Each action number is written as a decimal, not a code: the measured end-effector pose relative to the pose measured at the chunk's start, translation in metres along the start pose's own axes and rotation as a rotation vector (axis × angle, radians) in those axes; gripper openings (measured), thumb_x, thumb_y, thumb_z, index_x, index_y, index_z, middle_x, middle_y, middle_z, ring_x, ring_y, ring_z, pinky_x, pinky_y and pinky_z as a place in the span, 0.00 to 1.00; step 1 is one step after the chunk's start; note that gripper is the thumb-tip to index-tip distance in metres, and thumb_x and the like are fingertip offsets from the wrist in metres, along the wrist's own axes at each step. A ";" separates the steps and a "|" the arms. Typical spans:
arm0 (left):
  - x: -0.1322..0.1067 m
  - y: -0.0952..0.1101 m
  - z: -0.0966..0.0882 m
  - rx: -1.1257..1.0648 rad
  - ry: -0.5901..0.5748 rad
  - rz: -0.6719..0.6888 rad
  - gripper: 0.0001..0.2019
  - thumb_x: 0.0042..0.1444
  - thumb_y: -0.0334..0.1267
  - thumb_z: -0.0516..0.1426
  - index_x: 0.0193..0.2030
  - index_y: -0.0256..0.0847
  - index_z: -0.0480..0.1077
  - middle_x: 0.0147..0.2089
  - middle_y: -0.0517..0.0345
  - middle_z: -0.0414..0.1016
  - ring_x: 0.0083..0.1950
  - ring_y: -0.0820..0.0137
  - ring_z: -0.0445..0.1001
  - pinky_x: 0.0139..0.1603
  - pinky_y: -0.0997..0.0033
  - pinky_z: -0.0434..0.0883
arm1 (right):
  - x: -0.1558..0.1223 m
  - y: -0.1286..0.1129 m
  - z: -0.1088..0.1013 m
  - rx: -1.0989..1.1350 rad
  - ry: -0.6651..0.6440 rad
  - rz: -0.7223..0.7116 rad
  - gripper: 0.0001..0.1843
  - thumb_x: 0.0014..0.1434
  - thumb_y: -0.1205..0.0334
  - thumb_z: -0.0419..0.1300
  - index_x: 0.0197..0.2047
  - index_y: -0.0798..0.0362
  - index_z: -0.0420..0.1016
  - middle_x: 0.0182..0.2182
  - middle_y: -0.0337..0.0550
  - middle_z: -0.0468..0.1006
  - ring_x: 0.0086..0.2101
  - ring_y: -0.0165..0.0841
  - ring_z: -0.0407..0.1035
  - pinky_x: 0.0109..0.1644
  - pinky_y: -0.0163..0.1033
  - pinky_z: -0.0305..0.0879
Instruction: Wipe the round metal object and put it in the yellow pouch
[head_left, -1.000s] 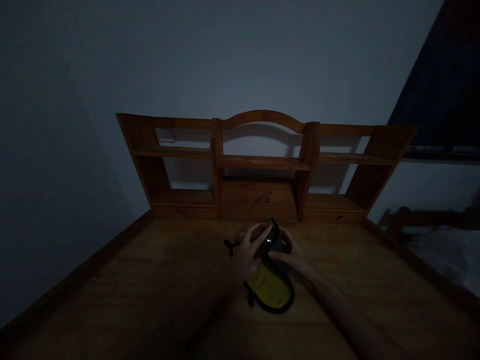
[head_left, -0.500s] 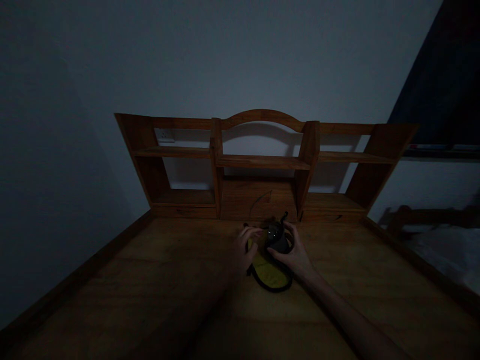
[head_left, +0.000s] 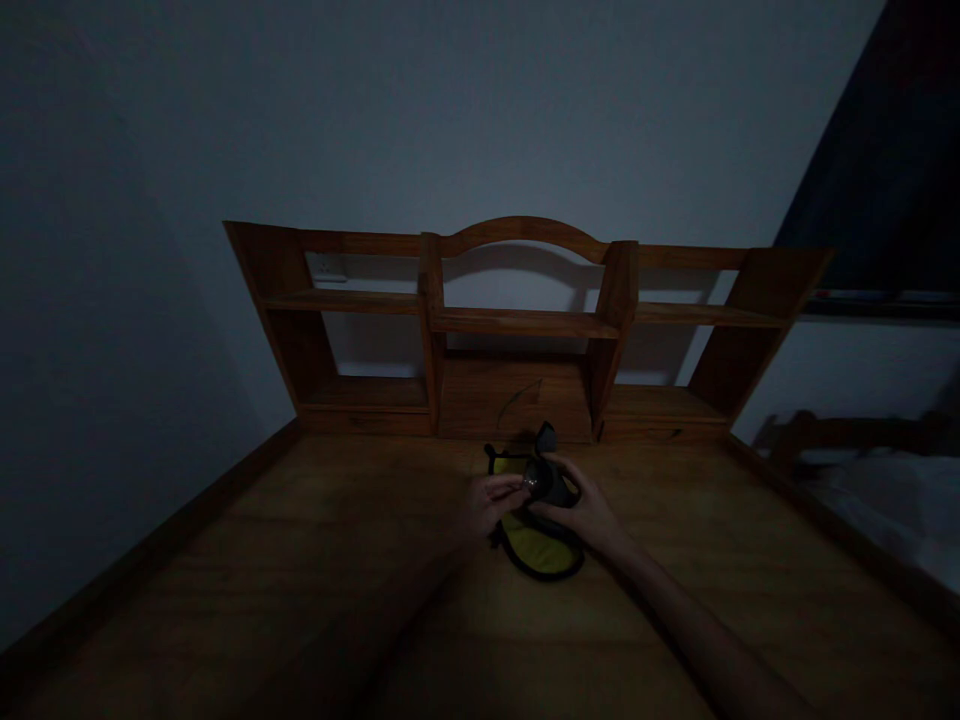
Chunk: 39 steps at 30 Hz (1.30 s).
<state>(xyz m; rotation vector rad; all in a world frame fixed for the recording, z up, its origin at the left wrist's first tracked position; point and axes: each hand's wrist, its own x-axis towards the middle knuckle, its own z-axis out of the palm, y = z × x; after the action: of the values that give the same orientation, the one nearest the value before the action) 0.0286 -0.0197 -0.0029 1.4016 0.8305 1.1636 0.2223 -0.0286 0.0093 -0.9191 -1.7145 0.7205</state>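
Note:
A yellow pouch with black trim (head_left: pixel 537 542) lies on the wooden desk (head_left: pixel 300 600) in dim light. My right hand (head_left: pixel 589 512) is curled round a small dark round object (head_left: pixel 541 480) held just above the pouch's far end. My left hand (head_left: pixel 491 498) is beside it, its fingers pinched on the left side of that same object or on the pouch's edge; I cannot tell which. A black tab sticks up behind the object. What the dark object is stays unclear in the gloom.
A wooden shelf unit (head_left: pixel 525 325) with bare compartments stands at the back of the desk against a pale wall. The desk has raised rims (head_left: pixel 150 560) on left and right. Blurred furniture (head_left: pixel 862 440) lies beyond the right edge.
The pouch and both hands moved away from me toward the shelf unit. My left hand went from fingers spread over the object to a pinch at its side.

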 end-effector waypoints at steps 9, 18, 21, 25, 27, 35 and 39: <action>-0.009 0.010 0.005 0.125 -0.150 0.071 0.15 0.52 0.44 0.62 0.45 0.41 0.78 0.45 0.53 0.79 0.48 0.62 0.76 0.51 0.66 0.71 | 0.003 0.007 -0.006 0.580 -0.028 0.414 0.23 0.49 0.56 0.69 0.49 0.47 0.73 0.42 0.39 0.80 0.42 0.36 0.74 0.49 0.42 0.68; -0.006 0.009 0.006 0.336 -0.135 0.254 0.13 0.56 0.43 0.60 0.45 0.42 0.78 0.42 0.52 0.79 0.43 0.65 0.76 0.44 0.70 0.70 | 0.003 -0.002 -0.004 0.871 -0.159 0.675 0.22 0.57 0.43 0.59 0.41 0.53 0.78 0.36 0.44 0.82 0.38 0.39 0.77 0.50 0.44 0.69; -0.007 0.010 0.008 0.393 -0.100 0.290 0.11 0.53 0.42 0.62 0.42 0.42 0.79 0.40 0.52 0.80 0.42 0.64 0.76 0.44 0.69 0.71 | 0.004 0.000 -0.004 0.911 -0.184 0.714 0.25 0.57 0.40 0.56 0.40 0.55 0.78 0.35 0.46 0.83 0.37 0.40 0.77 0.48 0.45 0.70; -0.009 0.011 0.009 0.426 -0.111 0.301 0.11 0.53 0.41 0.62 0.42 0.43 0.79 0.44 0.52 0.80 0.46 0.64 0.76 0.50 0.67 0.70 | 0.003 0.002 -0.001 0.932 -0.211 0.746 0.27 0.57 0.37 0.55 0.39 0.54 0.78 0.34 0.47 0.82 0.37 0.41 0.77 0.47 0.46 0.71; -0.009 0.010 0.009 0.426 -0.130 0.304 0.10 0.53 0.41 0.63 0.41 0.43 0.79 0.45 0.51 0.80 0.48 0.63 0.76 0.53 0.66 0.70 | 0.003 0.004 0.000 0.933 -0.208 0.764 0.29 0.56 0.35 0.54 0.38 0.54 0.78 0.33 0.47 0.82 0.38 0.42 0.76 0.46 0.45 0.71; -0.012 0.014 0.013 0.332 -0.147 0.248 0.12 0.52 0.44 0.63 0.38 0.39 0.77 0.43 0.51 0.78 0.47 0.65 0.75 0.51 0.67 0.69 | 0.002 0.002 0.006 0.664 0.042 0.618 0.24 0.55 0.40 0.60 0.41 0.52 0.79 0.34 0.42 0.82 0.36 0.38 0.76 0.43 0.41 0.71; -0.012 0.021 0.016 0.116 -0.126 0.058 0.15 0.52 0.48 0.62 0.39 0.38 0.75 0.41 0.54 0.78 0.45 0.65 0.75 0.48 0.69 0.70 | 0.000 0.005 0.014 0.585 0.071 0.546 0.22 0.52 0.45 0.65 0.43 0.54 0.78 0.36 0.44 0.82 0.37 0.39 0.76 0.45 0.43 0.71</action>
<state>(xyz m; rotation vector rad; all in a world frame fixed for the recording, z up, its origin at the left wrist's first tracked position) 0.0380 -0.0388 0.0161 1.5868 0.7823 1.0729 0.2102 -0.0268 0.0009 -0.9723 -1.0796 1.4367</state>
